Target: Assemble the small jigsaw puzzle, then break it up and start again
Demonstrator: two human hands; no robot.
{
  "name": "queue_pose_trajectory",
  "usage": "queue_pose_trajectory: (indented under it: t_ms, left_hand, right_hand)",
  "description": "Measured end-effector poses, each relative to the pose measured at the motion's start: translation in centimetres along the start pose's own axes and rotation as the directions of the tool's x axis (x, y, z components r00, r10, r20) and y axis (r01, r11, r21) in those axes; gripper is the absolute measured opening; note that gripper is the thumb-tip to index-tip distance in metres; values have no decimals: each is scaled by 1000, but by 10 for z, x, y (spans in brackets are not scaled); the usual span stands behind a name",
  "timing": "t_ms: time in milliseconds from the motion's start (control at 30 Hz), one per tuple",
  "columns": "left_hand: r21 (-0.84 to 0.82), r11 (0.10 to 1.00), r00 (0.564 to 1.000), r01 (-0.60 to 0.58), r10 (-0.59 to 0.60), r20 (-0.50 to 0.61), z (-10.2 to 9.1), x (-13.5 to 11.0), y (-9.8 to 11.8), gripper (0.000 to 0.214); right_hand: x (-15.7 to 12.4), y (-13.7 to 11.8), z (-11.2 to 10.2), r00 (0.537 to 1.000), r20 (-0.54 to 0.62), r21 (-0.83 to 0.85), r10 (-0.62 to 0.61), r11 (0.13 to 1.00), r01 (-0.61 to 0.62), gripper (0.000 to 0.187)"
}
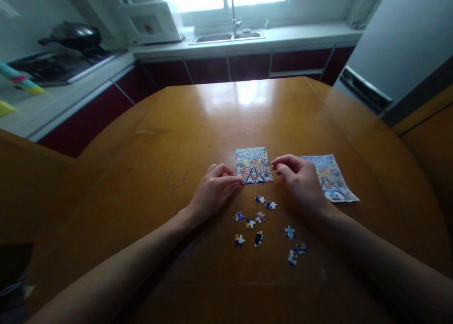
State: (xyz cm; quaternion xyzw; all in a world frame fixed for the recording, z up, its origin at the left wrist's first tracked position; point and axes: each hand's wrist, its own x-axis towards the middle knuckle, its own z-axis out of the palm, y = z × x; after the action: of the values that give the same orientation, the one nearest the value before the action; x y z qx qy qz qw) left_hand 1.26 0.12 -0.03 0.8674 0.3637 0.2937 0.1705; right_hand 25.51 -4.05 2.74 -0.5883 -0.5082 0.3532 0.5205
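Note:
A partly assembled, colourful jigsaw puzzle lies on the round wooden table. My left hand rests at its lower left corner, fingers curled and fingertips pressed against the puzzle's edge. My right hand sits at the puzzle's right side, fingers curled in, tips near its right edge; whether a piece is pinched there is hidden. Several loose puzzle pieces lie scattered on the table just below the puzzle, between my forearms.
A printed reference picture lies flat to the right of my right hand. Behind the table runs a kitchen counter with a sink, a microwave and a stove with a wok. A fridge stands at right.

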Motion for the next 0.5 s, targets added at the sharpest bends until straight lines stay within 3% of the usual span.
queue_pose_trajectory:
  t_ms: [133, 500]
  left_hand:
    - [77, 994, 997, -75, 73, 29, -1, 1, 4, 15]
    - [145, 985, 996, -93, 91, 22, -1, -1, 5, 16]
  right_hand:
    - [0, 1, 1, 1000, 16, 3, -7, 1000, 7, 13]
    - [-1, 5, 2, 999, 28, -10, -21, 1000, 21, 14]
